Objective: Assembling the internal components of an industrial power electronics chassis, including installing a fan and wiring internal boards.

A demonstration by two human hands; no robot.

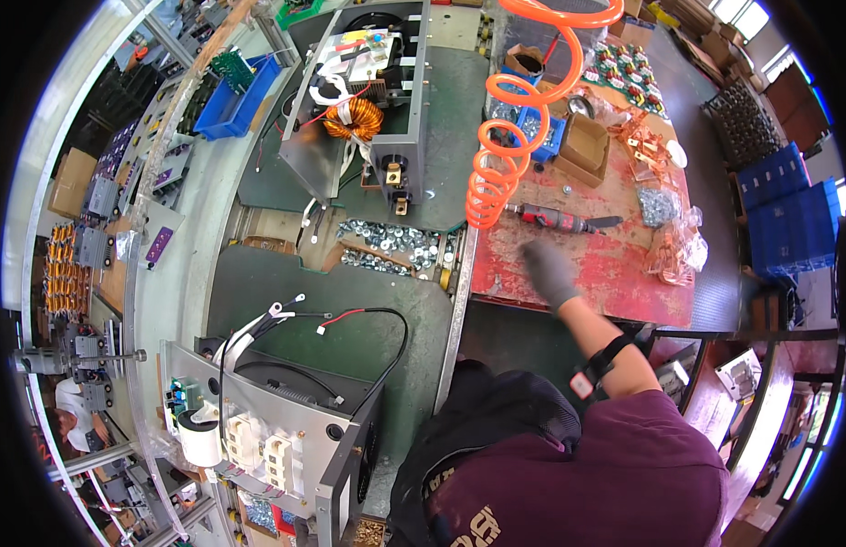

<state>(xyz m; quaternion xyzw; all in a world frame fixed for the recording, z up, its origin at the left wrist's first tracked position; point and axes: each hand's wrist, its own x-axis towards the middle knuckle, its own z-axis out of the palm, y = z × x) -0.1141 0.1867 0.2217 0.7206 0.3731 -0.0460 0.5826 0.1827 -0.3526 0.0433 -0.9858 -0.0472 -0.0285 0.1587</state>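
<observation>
My right hand, in a grey glove, hovers over or rests on the near part of a worn red tabletop. Its fingers are foreshortened and blurred, so whether they are closed cannot be made out. Just beyond it lies a red and black power driver, apart from the hand, beneath a coiled orange air hose. A black band with a small device circles my right forearm. My left hand does not show. To the left, an open metal equipment housing with loose cables stands on a green board.
Farther off stands another open housing with a copper-wound coil. Loose nuts and washers fill trays between the boards. A cardboard box, blue bins and plastic bags crowd the red table's far and right sides.
</observation>
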